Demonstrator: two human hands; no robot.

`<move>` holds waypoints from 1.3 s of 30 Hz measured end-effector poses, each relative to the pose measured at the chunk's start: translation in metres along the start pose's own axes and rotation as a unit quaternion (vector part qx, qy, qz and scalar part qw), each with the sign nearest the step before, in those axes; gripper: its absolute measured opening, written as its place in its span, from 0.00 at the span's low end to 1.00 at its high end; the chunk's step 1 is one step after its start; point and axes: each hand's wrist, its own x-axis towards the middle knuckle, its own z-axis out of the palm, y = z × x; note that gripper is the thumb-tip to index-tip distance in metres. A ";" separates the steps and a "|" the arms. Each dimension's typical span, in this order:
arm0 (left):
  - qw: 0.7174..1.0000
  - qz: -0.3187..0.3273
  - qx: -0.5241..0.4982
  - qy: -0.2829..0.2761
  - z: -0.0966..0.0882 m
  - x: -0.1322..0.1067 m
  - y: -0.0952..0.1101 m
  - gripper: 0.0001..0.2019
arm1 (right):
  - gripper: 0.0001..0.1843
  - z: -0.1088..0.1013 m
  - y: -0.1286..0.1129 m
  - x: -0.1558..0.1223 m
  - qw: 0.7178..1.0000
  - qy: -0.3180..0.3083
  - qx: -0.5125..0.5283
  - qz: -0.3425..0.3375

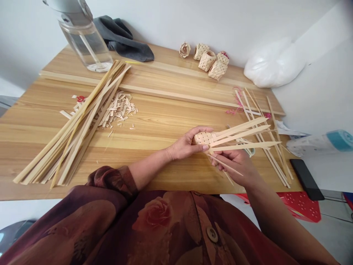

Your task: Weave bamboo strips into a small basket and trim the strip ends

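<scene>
the left hand (187, 146) is clamped on a small woven piece (203, 137), fingers curled over its top and thumb pressed along its underside. the piece is held just above the worktop (165, 125), near the front edge. its unwoven strip ends (245, 134) fan out to the right of the woven piece, pointed at the tips. the right hand (238, 165) sits just below and right of the woven piece, under those ends, with its fingers curled in. a thin sliver (226, 166) lies slanted across it, but i cannot tell whether the hand grips it.

far left of the woven piece lies a bundle of long strips (79, 121), with a heap of short offcuts (118, 110) beside it. right of the woven piece, more loose strips (264, 117) lie on the wood, and a dark phone (306, 178) rests beyond them. well behind the woven piece, against the wall, stand four small finished weavings (211, 60). behind and far left are a clear jar (85, 44) and a grey cloth (124, 38).
</scene>
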 end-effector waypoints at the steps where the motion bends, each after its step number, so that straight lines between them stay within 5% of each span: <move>1: 1.000 -0.014 -0.003 -0.004 0.001 0.000 0.001 0.32 | 0.18 0.000 0.001 -0.001 1.000 0.000 -0.005 0.005; 32: 0.986 -0.090 -0.118 0.074 0.021 -0.005 0.007 0.27 | 0.19 0.005 -0.007 -0.011 0.998 -0.036 -0.031 -0.049; 39: 0.986 -0.086 -0.100 0.098 0.024 -0.004 0.010 0.26 | 0.14 0.011 -0.012 -0.020 0.996 0.026 -0.063 -0.058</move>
